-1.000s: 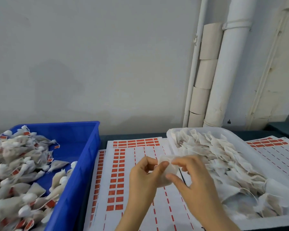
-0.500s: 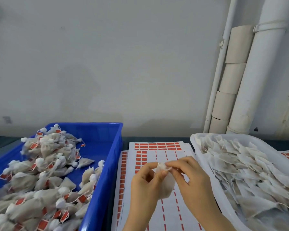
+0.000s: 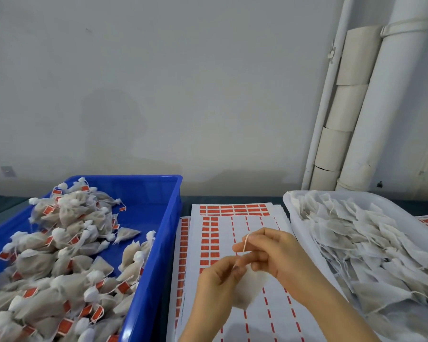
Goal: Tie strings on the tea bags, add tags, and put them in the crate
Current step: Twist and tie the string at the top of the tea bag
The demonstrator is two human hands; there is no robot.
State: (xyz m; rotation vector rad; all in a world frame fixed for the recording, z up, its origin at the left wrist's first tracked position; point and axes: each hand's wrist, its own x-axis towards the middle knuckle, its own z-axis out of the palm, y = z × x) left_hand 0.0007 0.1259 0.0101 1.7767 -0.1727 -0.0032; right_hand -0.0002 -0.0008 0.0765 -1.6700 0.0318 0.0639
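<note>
Blue plastic crate (image 3: 167, 243) at left, partly filled with tied tea bags (image 3: 67, 218), each knotted at the neck and carrying a red tag. White tray (image 3: 288, 201) at right, heaped with flat untied bags (image 3: 356, 233), loose strings trailing. Between them, sheets of red tags (image 3: 209, 233) lie on the dark table (image 3: 232, 199).

One tea bag (image 3: 248, 290) hangs above the sheets, between both hands, clear of crate and tray. Left hand (image 3: 215, 282) has its fingers curled, pinching the bag's gathered neck. Right hand (image 3: 277, 257) is just above and beside it, thumb and forefinger nipping the pale string (image 3: 245, 241), which runs taut down to the neck. Whether a knot is formed cannot be told. White pipes (image 3: 386, 107) stand against the grey wall behind the tray.
</note>
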